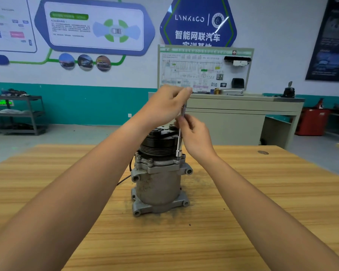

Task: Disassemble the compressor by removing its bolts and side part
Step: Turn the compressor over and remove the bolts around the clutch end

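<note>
- Spreading across the foreground, a wooden table (252, 202) carries the compressor near its middle, with dark grit scattered around the base.
- A grey bench (243, 110) stands behind the table against a white-and-teal wall, with a wiring-diagram board (204, 69) upright on it.
- A metal rack (18, 114) sits at far left and a red cabinet (311, 122) at far right.
- The compressor (158, 188) stands on end between the person's two forearms, its grey body below and a black grooved pulley (157, 145) on top.
- The left hand (164, 106), high above the pulley, has its fingers curled round the top end of a driver, with thumb and fingertips pinched together at the tip.
- The right hand (196, 135), lower and just right of the pulley, pinches the driver's shaft between thumb and forefinger, and its other fingers are loosely curled.
- The driver (179, 140), a slim metal shaft, stands nearly upright beside the pulley. Its socket (178, 153) is seated on the flange (160, 167) at the compressor's right side, and whatever lies under it is hidden.
- Two bolts (138, 157) show on the flange's front-left edge, heads up.
- A thin black wire (125, 178) trails from the compressor's left side onto the table.
</note>
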